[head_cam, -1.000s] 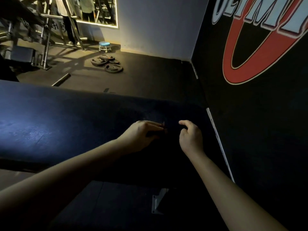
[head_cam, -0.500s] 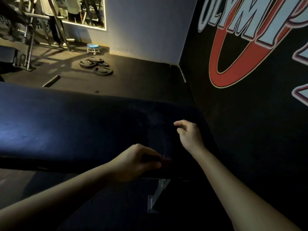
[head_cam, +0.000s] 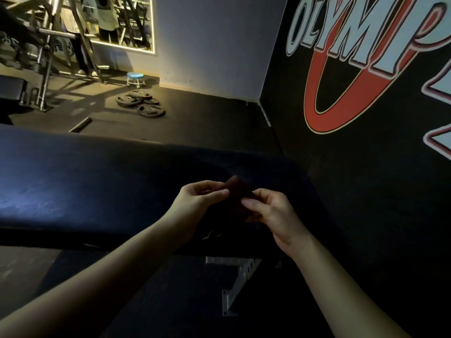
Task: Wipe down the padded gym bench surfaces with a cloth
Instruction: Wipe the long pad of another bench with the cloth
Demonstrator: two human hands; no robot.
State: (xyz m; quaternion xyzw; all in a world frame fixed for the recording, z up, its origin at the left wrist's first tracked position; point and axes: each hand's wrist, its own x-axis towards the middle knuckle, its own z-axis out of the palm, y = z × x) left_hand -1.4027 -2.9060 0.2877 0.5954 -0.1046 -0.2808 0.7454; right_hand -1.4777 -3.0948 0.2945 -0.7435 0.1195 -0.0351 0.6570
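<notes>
Head cam: both hands pinch a small dark cloth [head_cam: 236, 191] between them, left hand [head_cam: 195, 203] on its left edge, right hand [head_cam: 271, 211] on its right. It's held just above the padded gym bench [head_cam: 85, 186], whose right end lies right under the hands; weight plates [head_cam: 140, 103] sit way beyond.

The cloth [head_cam: 235, 191] is so dark that its bottom part fades into the bench [head_cam: 97, 186]. The bench runs off the left edge. The big wall letters [head_cam: 341, 37] are cut off.

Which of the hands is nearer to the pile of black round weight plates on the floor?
Left. The left hand lies below and right of the black round weight plates; the right hand is farther right.
</notes>
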